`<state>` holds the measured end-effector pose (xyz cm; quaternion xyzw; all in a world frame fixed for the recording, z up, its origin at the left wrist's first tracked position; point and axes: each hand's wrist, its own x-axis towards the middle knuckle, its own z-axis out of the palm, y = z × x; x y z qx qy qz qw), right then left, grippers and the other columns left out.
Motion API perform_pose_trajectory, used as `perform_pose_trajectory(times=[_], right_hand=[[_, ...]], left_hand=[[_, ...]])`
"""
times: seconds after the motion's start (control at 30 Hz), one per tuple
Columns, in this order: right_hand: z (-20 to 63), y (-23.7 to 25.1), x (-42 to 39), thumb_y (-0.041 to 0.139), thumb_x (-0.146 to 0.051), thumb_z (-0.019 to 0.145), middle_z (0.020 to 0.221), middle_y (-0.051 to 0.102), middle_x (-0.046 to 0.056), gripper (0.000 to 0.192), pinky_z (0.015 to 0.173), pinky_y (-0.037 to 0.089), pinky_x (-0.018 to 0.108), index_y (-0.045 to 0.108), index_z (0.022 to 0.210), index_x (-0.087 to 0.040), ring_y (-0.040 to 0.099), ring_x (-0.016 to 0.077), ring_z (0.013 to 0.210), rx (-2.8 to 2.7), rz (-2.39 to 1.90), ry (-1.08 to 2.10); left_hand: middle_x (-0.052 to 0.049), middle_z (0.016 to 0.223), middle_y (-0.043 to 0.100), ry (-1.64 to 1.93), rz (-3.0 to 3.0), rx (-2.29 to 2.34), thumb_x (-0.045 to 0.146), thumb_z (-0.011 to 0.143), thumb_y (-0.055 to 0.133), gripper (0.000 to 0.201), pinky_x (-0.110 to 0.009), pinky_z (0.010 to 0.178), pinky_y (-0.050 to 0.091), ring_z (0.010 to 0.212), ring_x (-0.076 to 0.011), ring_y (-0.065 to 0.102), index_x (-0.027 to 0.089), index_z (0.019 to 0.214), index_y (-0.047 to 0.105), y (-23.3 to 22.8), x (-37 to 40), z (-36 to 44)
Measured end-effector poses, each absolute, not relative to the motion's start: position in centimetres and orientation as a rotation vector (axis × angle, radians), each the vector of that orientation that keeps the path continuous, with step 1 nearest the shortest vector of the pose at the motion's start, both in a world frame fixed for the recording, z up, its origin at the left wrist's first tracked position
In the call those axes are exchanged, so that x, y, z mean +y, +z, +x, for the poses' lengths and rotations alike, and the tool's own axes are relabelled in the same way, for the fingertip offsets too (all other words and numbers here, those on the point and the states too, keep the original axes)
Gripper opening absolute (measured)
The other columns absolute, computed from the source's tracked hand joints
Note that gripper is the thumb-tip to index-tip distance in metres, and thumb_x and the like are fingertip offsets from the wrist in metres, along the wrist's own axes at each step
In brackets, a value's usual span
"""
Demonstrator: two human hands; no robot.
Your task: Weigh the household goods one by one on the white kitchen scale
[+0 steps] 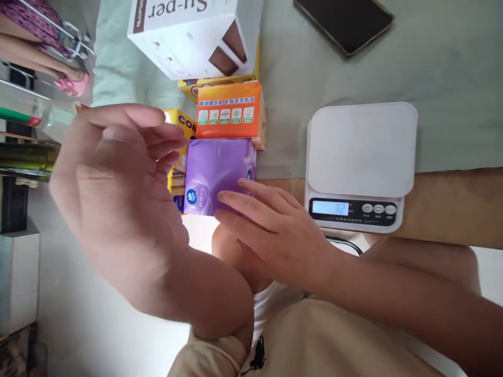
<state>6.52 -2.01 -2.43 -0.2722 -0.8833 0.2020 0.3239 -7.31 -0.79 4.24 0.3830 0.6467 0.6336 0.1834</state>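
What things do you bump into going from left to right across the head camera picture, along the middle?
Left hand → purple tissue pack → right hand, fingers resting on that pack → white kitchen scale.

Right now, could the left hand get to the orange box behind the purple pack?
Probably yes: the left hand is raised, open and empty just left of the purple pack, with nothing between it and the orange box.

Scale: white kitchen scale, display lit, on the table edge.
Phone: dark phone lying flat on the grey-green cloth.
Orange box: orange box with printed icons.
White box: white box, brown lettering, behind it.
Yellow box: yellow box, partly hidden.
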Motion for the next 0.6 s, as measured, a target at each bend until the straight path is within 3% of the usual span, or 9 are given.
perform_pose_trajectory(times=[0.13,0.2,0.3,0.4,0.6], right_hand=[[4.8,-2.7,-1.6,0.049,-0.019,0.096,0.145,0.06,-0.007,0.04,0.115,0.048,0.039,0.06,0.134,-0.025,0.048,0.0207,0.144,-2.413,-0.694,0.572],[4.4,-2.7,-1.5,0.048,-0.018,0.095,0.146,0.06,-0.005,0.041,0.116,0.047,0.043,0.06,0.133,-0.024,0.045,0.0235,0.147,-2.44,-0.733,0.607],[4.0,-2.9,-1.8,0.046,-0.015,0.095,0.148,0.057,-0.001,0.04,0.117,0.047,0.047,0.062,0.13,-0.022,0.041,0.0259,0.15,-2.457,-0.791,0.615],[3.8,-3.1,-2.0,0.044,-0.014,0.095,0.151,0.055,0.001,0.04,0.121,0.045,0.05,0.061,0.13,-0.022,0.038,0.0256,0.153,-2.466,-0.799,0.647],[4.4,-2.8,-1.8,0.042,-0.019,0.094,0.154,0.051,0.003,0.041,0.134,0.033,0.05,0.059,0.132,-0.016,0.032,0.0245,0.157,-2.499,-0.702,0.892]], left_hand=[[-0.003,0.098,0.066,1.522,1.166,1.761,0.037,0.092,0.062,0.017,-0.036,0.092,0.053,0.103,-0.0215,0.066,0.027,0.096,0.074,3.5,-1.8,-8.7],[-0.001,0.115,0.067,1.351,1.232,1.69,0.055,0.091,0.065,0.028,-0.034,0.103,0.053,0.121,-0.0219,0.063,0.032,0.104,0.074,3.0,-2.1,-9.4],[0.003,0.13,0.065,1.206,1.29,1.705,0.071,0.089,0.056,0.046,-0.03,0.109,0.05,0.133,-0.0202,0.058,0.036,0.114,0.073,2.5,-2.2,-9.8],[0.005,0.133,0.065,1.172,1.257,1.751,0.072,0.09,0.052,0.048,-0.029,0.115,0.046,0.137,-0.0195,0.055,0.038,0.118,0.072,2.9,-2.2,-9.3],[0.005,0.13,0.065,1.113,1.319,1.869,0.066,0.096,0.049,0.038,-0.037,0.106,0.05,0.127,-0.0221,0.058,0.044,0.118,0.07,3.1,-2.0,-9.1]])
